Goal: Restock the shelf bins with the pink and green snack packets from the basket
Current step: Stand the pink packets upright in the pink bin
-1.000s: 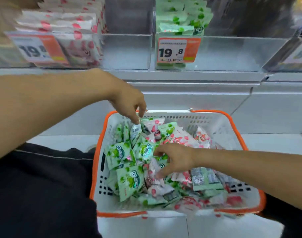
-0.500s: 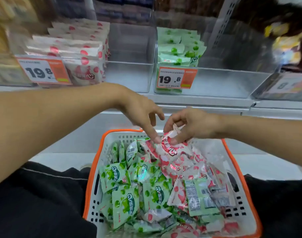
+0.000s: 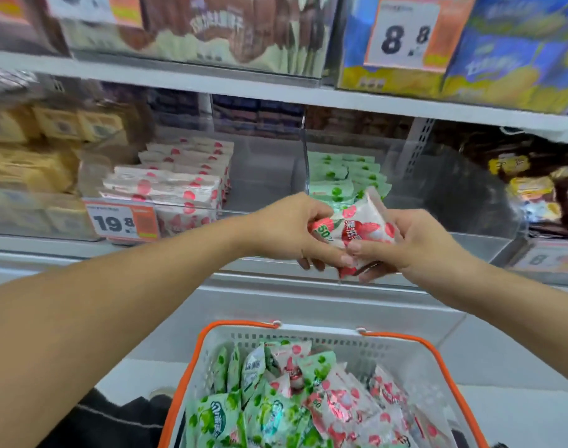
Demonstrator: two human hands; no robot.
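Note:
Both hands hold pink snack packets (image 3: 357, 227) in front of the shelf, above the basket. My left hand (image 3: 289, 231) grips them from the left and my right hand (image 3: 405, 244) grips them from the right. Below stands a white basket with an orange rim (image 3: 405, 354), filled with several pink packets (image 3: 347, 402) and green packets (image 3: 218, 418). On the shelf behind, a clear bin (image 3: 260, 176) holds stacked pink packets (image 3: 179, 179) at its left. The clear bin to its right (image 3: 437, 189) holds stacked green packets (image 3: 344, 176).
A price tag reading 19.8 (image 3: 121, 223) hangs on the pink bin's front. Yellow-brown packs (image 3: 27, 150) fill the bin at far left. The upper shelf (image 3: 244, 85) carries brown and blue-yellow packs with an 8.8 tag (image 3: 405, 37). Dark packs (image 3: 541, 185) sit at right.
The hands have lifted the pink packets out of the basket and up to shelf height. The view has tilted upward, and the upper shelf now shows.

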